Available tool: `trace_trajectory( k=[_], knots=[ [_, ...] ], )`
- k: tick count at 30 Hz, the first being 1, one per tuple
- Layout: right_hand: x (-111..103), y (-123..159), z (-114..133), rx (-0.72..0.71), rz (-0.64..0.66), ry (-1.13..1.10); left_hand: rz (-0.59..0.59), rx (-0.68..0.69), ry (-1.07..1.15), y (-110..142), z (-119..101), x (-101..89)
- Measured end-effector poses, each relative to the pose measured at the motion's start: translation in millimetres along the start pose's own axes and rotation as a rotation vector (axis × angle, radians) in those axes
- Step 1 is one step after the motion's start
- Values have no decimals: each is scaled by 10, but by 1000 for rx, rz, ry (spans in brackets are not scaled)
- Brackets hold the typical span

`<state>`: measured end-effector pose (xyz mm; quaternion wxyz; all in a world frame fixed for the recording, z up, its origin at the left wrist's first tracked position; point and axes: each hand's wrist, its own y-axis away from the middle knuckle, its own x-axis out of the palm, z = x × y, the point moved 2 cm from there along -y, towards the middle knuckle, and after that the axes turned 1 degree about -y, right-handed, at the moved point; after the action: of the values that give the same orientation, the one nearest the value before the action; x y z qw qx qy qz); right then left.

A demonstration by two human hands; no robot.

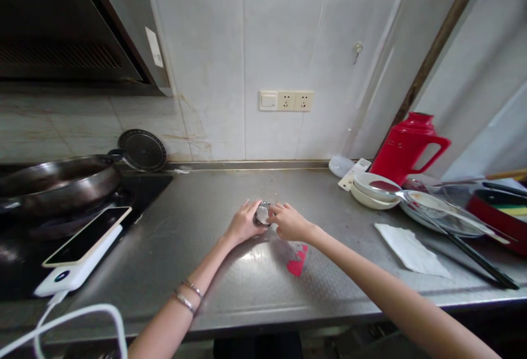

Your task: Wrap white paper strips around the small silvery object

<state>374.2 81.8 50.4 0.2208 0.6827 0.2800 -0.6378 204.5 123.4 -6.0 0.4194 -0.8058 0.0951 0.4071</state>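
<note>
My left hand (pixel 242 223) and my right hand (pixel 290 223) meet in the middle of the steel counter (pixel 214 271), both closed round a small shiny metal object (pixel 262 214) with a round end, held between them just above the surface. My left wrist wears two thin bracelets (pixel 188 294). A small red piece (pixel 297 263) lies on the counter just in front of my right hand.
A dark wok (pixel 57 179) sits on the stove at left, with a phone on a white power bank (pixel 82 246) and its cable beside it. At right are a red thermos jug (pixel 405 147), stacked bowls (pixel 373 190), a plate with chopsticks, and a white napkin (pixel 411 250).
</note>
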Motion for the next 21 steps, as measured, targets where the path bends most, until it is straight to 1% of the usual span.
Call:
trace_trajectory(
  k=[3,6,11,13,17,21],
  knots=[
    [30,37,9,-10,-29,-37,-14,10,-13,14,9,-16],
    [20,77,-28,-51,-69,-1,-14,-17,16,20,8,-31],
    [-34,143,-117,-209,-73,65,-3,-6,125,30,-68,-67],
    [-42,166,-139,-249,-64,101,0,-5,154,36,-99,-66],
    [-77,202,-162,-270,-66,158,-10,-49,173,38,-142,-66],
    [-168,222,-179,-306,-83,276,-41,-14,216,-2,-212,-162]
  ],
)
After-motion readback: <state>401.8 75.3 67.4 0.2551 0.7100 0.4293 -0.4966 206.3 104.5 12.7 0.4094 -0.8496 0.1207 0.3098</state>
